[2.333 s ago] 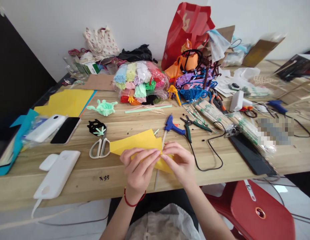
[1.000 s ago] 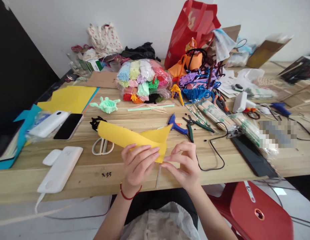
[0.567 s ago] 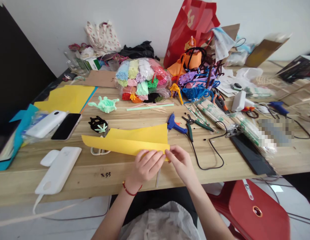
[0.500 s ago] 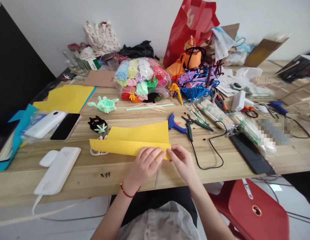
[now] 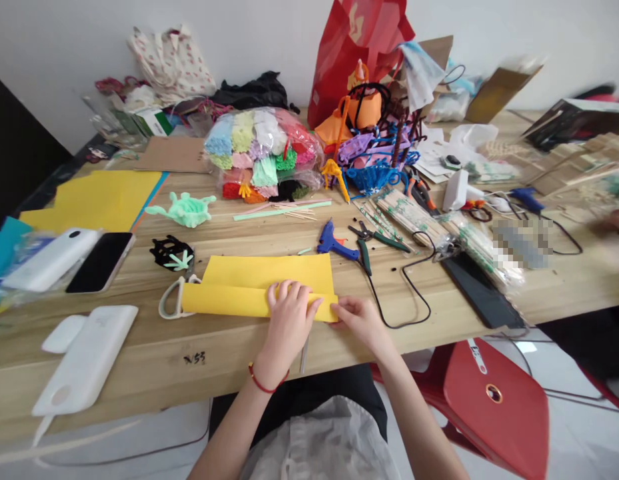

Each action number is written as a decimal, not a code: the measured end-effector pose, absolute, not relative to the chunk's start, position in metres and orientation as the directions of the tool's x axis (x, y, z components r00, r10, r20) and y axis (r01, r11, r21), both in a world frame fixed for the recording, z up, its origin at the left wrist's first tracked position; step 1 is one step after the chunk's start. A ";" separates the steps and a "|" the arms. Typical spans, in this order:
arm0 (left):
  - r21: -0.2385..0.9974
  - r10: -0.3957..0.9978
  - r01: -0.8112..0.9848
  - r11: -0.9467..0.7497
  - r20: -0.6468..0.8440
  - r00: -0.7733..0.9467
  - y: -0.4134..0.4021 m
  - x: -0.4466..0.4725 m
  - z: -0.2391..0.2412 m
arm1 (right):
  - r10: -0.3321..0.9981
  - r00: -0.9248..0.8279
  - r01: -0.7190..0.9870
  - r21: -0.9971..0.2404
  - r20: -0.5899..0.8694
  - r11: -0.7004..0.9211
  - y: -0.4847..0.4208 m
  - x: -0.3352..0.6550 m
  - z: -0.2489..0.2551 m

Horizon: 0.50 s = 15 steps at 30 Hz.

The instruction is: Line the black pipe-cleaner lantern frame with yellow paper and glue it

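A yellow sheet of paper (image 5: 269, 268) lies on the table before me, its near edge folded over into a long flap. Across that flap my left hand (image 5: 289, 317) rests with fingers extended, pressing down, thumb apart. At the flap's right end my right hand (image 5: 359, 320) pinches the paper's corner between thumb and fingers. White-handled scissors (image 5: 164, 303) lie partly beneath the paper's left end. Just beyond the right far corner is a blue glue gun (image 5: 334, 241), beside green-handled pliers (image 5: 372, 240). A thin grey stick (image 5: 304, 357) lies near my left wrist.
Behind are a bag of coloured pipe cleaners (image 5: 264, 153), a craft pile (image 5: 374, 153) and a red bag (image 5: 359, 53). A phone (image 5: 100, 262) and white power bank (image 5: 86, 360) lie left. A black cord (image 5: 404, 327) loops right. A red stool (image 5: 489, 400) stands below.
The view has shifted rightward. The flap lies flatter and straighter, and more of the scissors' handles shows. My left hand now presses flatter on the fold; my right still pinches the corner.
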<state>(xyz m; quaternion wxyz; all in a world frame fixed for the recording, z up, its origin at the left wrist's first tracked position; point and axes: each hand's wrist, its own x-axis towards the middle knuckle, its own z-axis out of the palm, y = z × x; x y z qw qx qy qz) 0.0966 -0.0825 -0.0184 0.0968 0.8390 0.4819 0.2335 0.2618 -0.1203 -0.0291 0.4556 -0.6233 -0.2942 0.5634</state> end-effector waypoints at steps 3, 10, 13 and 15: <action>0.430 0.870 0.756 -0.493 0.243 0.429 -0.077 0.101 -0.020 | 0.866 0.220 -0.181 -0.891 -0.448 -0.415 -0.118 0.261 -0.031; 0.496 0.898 0.750 -0.438 0.195 0.395 -0.075 0.101 -0.027 | 0.830 0.278 -0.236 -0.872 -0.484 -0.430 -0.114 0.254 -0.035; 0.503 0.902 0.750 -0.429 0.190 0.387 -0.075 0.101 -0.028 | 0.818 0.292 -0.250 -0.865 -0.495 -0.434 -0.114 0.253 -0.035; 0.505 0.905 0.753 -0.422 0.184 0.384 -0.075 0.101 -0.028 | 0.813 0.300 -0.257 -0.863 -0.499 -0.435 -0.114 0.252 -0.034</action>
